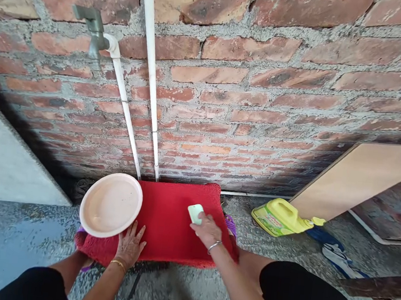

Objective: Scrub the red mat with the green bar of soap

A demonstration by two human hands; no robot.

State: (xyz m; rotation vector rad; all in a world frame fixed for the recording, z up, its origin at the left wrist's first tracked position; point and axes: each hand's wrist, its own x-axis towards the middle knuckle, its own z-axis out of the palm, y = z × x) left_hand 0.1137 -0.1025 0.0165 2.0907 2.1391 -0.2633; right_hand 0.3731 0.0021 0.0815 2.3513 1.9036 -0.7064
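A red mat [174,223] with a fuzzy edge is spread out in front of me. My right hand [208,231] grips a pale green bar of soap [195,213] over the mat's right half; whether the soap touches the cloth I cannot tell. On the mat's left part, my left hand [129,246] lies flat with its fingers spread. Just beyond those fingers, a pale pink basin [111,207] sits over the mat's left end. What supports the mat is hidden beneath it.
A grey tap [93,34] and white pipes [151,63] run along the brick wall [245,97]. At right, a yellow jug [282,218] lies near a leaning board [358,176] and a sandal [342,260]. A pale slab [10,149] stands left, above wet concrete.
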